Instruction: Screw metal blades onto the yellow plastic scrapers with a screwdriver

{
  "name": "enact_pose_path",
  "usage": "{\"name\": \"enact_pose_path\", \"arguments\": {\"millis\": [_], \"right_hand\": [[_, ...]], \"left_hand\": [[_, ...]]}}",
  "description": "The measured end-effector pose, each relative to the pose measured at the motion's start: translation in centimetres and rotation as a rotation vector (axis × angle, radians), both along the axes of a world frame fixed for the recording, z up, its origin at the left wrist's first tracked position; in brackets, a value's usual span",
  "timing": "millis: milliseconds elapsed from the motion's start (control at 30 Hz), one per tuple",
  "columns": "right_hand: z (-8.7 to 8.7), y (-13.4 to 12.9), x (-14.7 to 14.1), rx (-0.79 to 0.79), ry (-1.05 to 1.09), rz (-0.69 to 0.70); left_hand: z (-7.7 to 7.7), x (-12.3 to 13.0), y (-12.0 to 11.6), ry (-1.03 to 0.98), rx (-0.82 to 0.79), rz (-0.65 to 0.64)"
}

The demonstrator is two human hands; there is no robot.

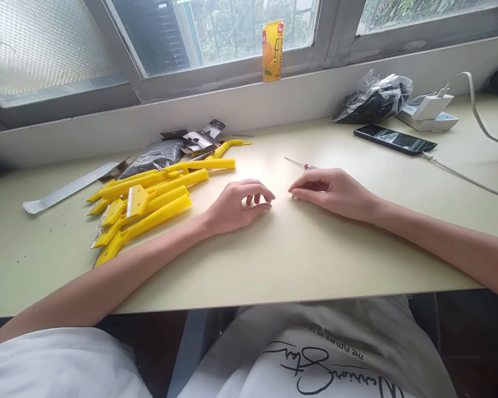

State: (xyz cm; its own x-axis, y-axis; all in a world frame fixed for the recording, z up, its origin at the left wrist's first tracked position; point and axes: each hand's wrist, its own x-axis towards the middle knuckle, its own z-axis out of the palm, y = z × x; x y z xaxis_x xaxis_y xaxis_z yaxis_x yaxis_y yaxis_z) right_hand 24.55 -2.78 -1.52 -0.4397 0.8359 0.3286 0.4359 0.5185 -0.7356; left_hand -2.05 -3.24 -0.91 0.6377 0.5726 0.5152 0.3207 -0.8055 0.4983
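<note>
My left hand (pixel 243 204) rests on the table with thumb and forefinger pinched on a tiny shiny metal piece (pixel 270 203). Facing it across a small gap, my right hand (pixel 330 188) pinches another tiny metal piece (pixel 292 197) close to the tabletop. Both pieces are too small to tell their exact kind. Just beyond my right fingers lies a thin screwdriver (pixel 301 163), its handle partly hidden by the hand. To the left of my left hand, several yellow plastic scrapers (pixel 157 204) with angled heads and long handles lie in a heap.
Behind the scrapers are a dark plastic packet (pixel 155 155) and a long clear plastic tray (pixel 70 188). A phone (pixel 394 139) on a cable, a black plastic bag (pixel 373 102) and a charger on a power strip (pixel 434 119) sit back right. An orange drink bottle (pixel 273 52) stands by the window.
</note>
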Motion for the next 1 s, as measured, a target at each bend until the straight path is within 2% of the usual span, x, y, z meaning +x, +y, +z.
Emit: {"name": "enact_pose_path", "arguments": {"millis": [167, 467, 633, 800, 1000], "right_hand": [[0.3, 0.1, 0.72, 0.107, -0.002, -0.063], [-0.43, 0.17, 0.45, 0.226, -0.136, 0.033], [-0.34, 0.13, 0.33, 0.297, -0.156, 0.05], [-0.12, -0.07, 0.32, 0.32, -0.165, 0.055], [0.14, -0.16, 0.44, 0.266, -0.168, 0.056]], "left_hand": [[-0.05, 0.04, -0.01, 0.025, 0.022, 0.002], [0.0, 0.1, 0.0, 0.094, 0.01, -0.008], [-0.05, 0.18, -0.03, 0.149, -0.003, 0.045], [-0.03, 0.27, -0.07, 0.194, 0.009, 0.088], [-0.1, 0.13, -0.01, 0.179, 0.028, 0.096]]}}
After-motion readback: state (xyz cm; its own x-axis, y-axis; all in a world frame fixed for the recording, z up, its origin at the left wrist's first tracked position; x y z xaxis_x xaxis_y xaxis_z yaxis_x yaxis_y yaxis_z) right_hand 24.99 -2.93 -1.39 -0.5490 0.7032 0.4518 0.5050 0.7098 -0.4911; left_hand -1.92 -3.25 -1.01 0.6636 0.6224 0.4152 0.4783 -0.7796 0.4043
